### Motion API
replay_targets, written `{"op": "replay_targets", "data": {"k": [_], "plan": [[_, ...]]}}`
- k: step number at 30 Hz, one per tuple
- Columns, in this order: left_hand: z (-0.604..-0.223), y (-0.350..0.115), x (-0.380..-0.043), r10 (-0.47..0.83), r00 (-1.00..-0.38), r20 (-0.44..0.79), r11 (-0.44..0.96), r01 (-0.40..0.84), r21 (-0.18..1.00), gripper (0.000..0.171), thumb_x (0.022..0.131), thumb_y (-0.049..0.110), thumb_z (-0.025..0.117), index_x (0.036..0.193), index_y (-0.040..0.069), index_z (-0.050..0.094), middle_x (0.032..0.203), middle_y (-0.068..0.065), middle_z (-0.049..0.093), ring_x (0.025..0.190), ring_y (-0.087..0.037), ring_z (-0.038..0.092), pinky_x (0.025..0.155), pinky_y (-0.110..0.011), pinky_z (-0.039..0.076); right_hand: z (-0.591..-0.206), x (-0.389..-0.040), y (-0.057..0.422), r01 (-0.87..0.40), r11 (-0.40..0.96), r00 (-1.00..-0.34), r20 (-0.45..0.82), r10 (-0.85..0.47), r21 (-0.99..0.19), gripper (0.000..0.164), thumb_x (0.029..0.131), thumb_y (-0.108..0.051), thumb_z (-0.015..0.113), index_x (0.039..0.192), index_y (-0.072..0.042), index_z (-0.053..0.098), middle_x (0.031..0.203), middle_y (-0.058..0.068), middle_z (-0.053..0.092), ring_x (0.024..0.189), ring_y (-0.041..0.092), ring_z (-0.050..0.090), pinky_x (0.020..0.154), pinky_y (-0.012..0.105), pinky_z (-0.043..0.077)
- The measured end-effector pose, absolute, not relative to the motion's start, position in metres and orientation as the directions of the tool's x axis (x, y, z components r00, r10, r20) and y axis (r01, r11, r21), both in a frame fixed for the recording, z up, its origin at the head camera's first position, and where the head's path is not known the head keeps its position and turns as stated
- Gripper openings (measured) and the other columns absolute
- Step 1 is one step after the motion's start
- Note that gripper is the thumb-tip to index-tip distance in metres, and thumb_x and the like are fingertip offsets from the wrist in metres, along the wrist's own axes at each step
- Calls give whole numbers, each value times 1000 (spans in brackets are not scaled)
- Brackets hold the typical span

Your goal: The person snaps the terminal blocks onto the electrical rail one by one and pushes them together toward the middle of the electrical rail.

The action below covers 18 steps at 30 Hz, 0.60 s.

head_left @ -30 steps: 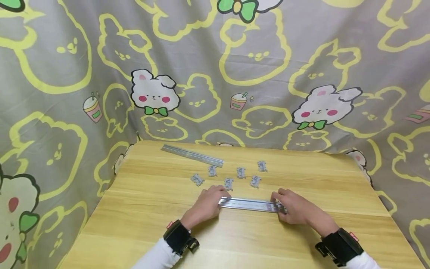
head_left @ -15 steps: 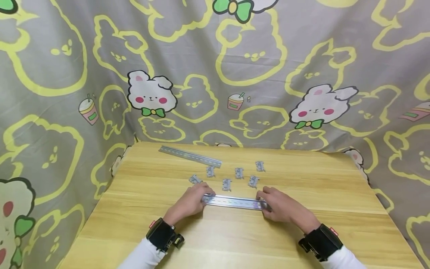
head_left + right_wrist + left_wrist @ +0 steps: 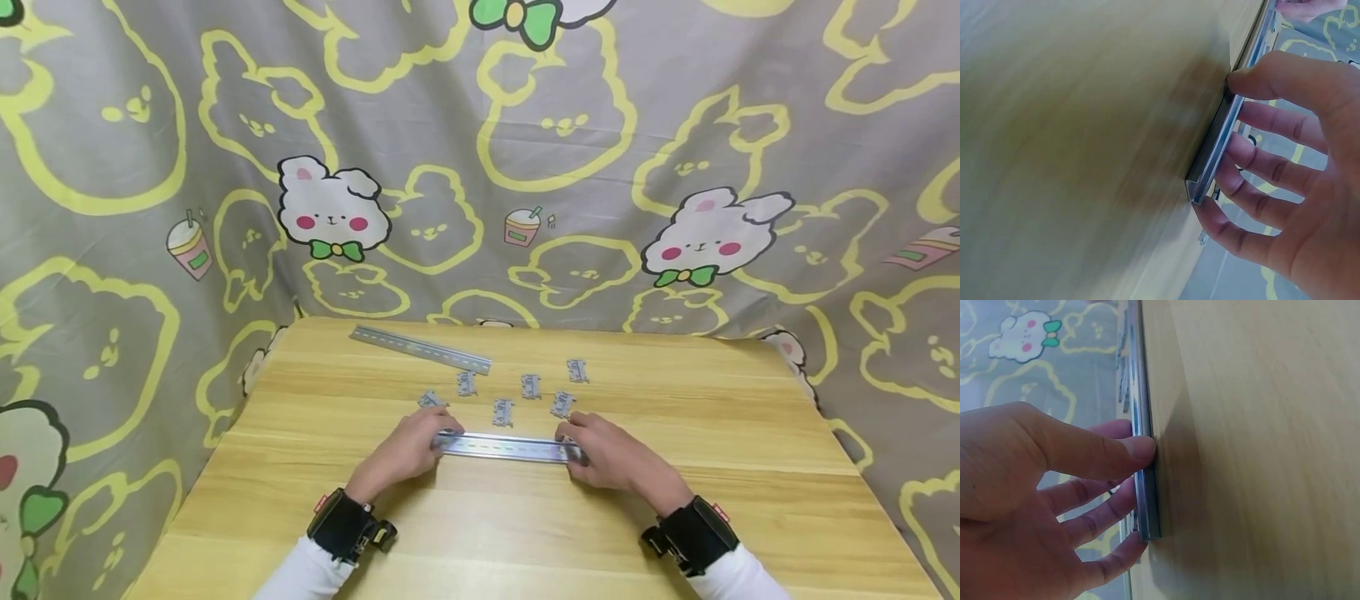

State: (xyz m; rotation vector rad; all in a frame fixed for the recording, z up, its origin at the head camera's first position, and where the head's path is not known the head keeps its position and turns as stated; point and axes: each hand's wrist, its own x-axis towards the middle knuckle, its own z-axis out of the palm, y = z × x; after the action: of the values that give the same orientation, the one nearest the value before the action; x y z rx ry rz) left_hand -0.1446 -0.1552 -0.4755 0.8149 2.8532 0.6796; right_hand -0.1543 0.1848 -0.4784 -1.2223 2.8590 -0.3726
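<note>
A slotted metal DIN rail (image 3: 502,447) runs left to right at the middle of the table, close to its surface. Its left end is pinched by my left hand (image 3: 405,444), thumb on the near edge and fingers along the far edge. My right hand (image 3: 613,454) grips the other end the same way; in the right wrist view the rail (image 3: 1213,147) shows its folded lip there. Just beyond the rail lie several grey terminal blocks (image 3: 503,412), spread apart. One terminal block (image 3: 431,400) at the left sits right behind my left hand.
A second slotted DIN rail (image 3: 420,348) lies slanted at the back left of the wooden table (image 3: 495,533). A patterned grey curtain (image 3: 450,125) hangs along the table's back and sides.
Both hands have moved left together with the rail, partly as the whole view shifted. The rail now lies nearly level across. The terminal blocks and the back rail stay put on the table.
</note>
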Motion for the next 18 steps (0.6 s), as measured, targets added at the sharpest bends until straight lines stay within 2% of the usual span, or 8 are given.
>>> {"op": "replay_targets", "data": {"k": [3, 9, 15, 18], "plan": [[-476, -158, -145, 525, -851, 32, 751, 481, 452, 41, 78, -8, 69, 115, 10, 71, 125, -11, 62, 122, -33, 52, 102, -55, 43, -479, -154, 183, -704, 677, -703, 80, -706, -215, 36, 78, -21, 74, 111, -9, 67, 101, 4, 59, 83, 16, 56, 70, 34, 55], [-477, -161, -145, 540, -840, 54, 734, 502, 457, 40, 77, -8, 68, 113, 9, 72, 111, -4, 62, 106, -24, 58, 92, -41, 53, -477, -154, 181, -677, 694, -724, 51, -688, -246, 35, 78, -22, 75, 110, -10, 67, 102, 4, 58, 83, 15, 54, 69, 33, 53], [-478, -163, -148, 537, -841, 62, 727, 499, 471, 38, 76, -3, 72, 113, 8, 72, 115, -6, 62, 109, -25, 58, 94, -43, 52, -471, -167, 184, -592, 703, -779, 57, -625, -394, 36, 82, -21, 75, 113, -6, 66, 104, 8, 60, 86, 20, 58, 73, 35, 56], [-479, -163, -150, 527, -848, 56, 725, 483, 490, 37, 76, -2, 73, 113, 7, 71, 118, -8, 62, 113, -28, 56, 97, -45, 50, -471, -180, 185, -567, 736, -811, 96, -577, -370, 43, 81, -21, 77, 118, -1, 65, 110, 14, 60, 96, 27, 59, 81, 41, 56]]}}
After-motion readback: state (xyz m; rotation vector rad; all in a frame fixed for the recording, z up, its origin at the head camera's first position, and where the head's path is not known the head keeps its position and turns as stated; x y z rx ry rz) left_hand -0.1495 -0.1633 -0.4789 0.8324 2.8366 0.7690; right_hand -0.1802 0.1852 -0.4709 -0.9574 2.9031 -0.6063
